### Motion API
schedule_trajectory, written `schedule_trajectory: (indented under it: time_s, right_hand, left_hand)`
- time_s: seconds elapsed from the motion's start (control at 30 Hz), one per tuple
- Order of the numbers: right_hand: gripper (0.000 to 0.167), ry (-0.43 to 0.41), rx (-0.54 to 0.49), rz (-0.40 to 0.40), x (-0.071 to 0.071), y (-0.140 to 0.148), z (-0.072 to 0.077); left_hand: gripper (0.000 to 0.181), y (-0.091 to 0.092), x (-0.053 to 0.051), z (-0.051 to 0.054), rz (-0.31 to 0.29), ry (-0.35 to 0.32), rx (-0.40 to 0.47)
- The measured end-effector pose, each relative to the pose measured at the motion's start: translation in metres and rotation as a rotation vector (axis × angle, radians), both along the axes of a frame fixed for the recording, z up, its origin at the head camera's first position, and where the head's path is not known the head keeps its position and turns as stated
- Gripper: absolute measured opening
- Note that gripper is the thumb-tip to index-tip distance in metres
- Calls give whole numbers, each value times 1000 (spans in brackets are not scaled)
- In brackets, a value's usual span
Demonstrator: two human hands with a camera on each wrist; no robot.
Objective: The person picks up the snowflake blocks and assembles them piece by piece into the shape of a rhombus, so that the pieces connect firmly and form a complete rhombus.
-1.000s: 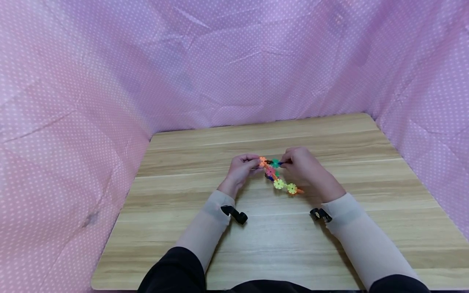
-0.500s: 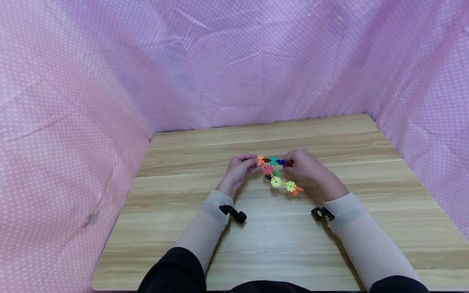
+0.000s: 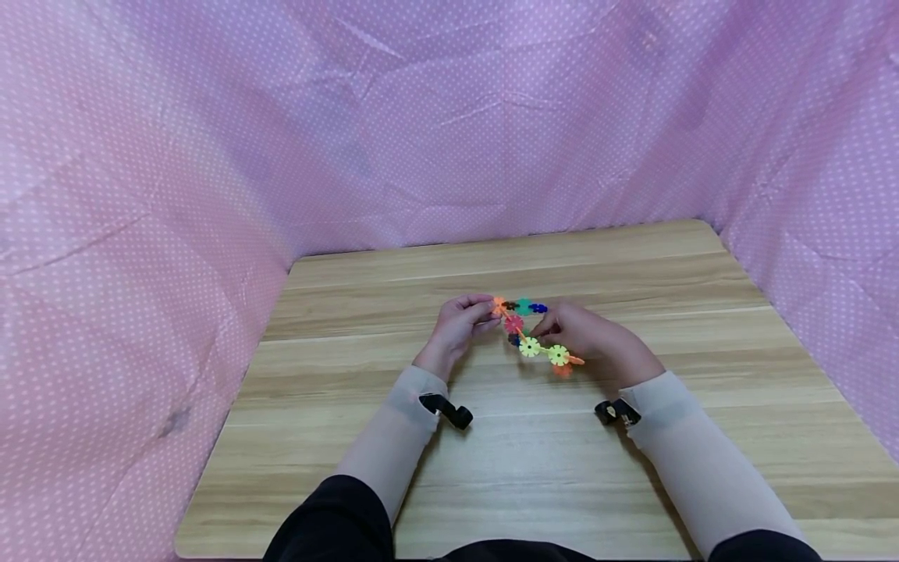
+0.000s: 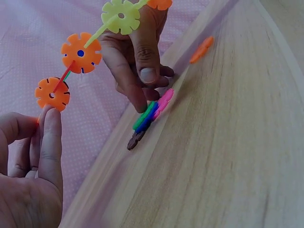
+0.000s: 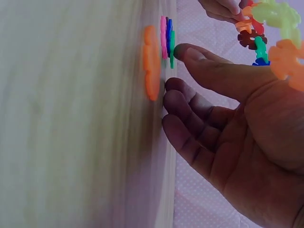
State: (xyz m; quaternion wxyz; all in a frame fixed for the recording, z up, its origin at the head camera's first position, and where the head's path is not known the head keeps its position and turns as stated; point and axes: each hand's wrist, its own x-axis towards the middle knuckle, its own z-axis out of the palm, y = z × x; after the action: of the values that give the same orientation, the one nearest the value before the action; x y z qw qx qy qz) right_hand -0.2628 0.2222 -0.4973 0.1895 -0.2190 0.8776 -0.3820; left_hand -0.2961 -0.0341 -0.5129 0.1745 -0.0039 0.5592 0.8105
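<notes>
My left hand (image 3: 458,328) pinches an orange snowflake disc (image 4: 52,95), part of a chain of notched plastic discs held above the table. One branch runs through a brown disc (image 5: 247,39) and a green disc (image 3: 523,306) to a blue disc (image 3: 538,308). Yellow discs (image 3: 530,346) link the other branch, which ends in orange. Below the chain, my right hand (image 3: 579,334) reaches down with loosely bent fingers. Its fingertip is at a loose green disc (image 4: 145,117), seemingly touching it. Beside that lie loose blue (image 4: 151,114), pink (image 4: 164,102) and brown (image 4: 136,140) discs.
A loose orange disc (image 4: 202,49) lies on the wooden table (image 3: 351,375), apart from the cluster. Pink dotted cloth (image 3: 449,140) hangs around the table's back and sides. A small black camera mount (image 3: 449,411) sits on each wrist.
My right hand has let go of the chain's blue end and moved down and toward me to the loose discs. The left hand shifted slightly left, then kept still, holding the chain.
</notes>
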Motion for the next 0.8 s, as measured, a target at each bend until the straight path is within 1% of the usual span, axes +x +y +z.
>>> schedule_trajectory:
  time_s: [0.03,0.1,0.17,0.27,0.4,0.47,0.6,0.7,0.8]
  right_hand:
    - [22,-4,6,-10,0,0,0]
    - [20,9,10,-20,1,1,0]
    - [17,22,32,-47,2,2,1]
    - [13,59,70,-85,3,3,2]
    - [12,78,104,-121,2,2,2]
    - [12,83,111,-119,2,3,1]
    - [21,88,123,-122,2,3,0]
    - [15,82,133,-135,2,3,0]
    - [12,94,137,-150,1,5,1]
  left_hand:
    - [9,0,0,0,0,0,0]
    - [10,0,0,0,0,-2,2]
    - [10,0,0,0,0,-5,6]
    - [10,0,0,0,-1,-8,9]
    - [10,0,-1,0,0,-7,16]
    - [10,1,0,0,2,-7,19]
    - [10,1,0,-1,8,-7,19]
    - [11,1,0,-1,11,-5,15]
    - [10,1,0,-1,17,-8,14]
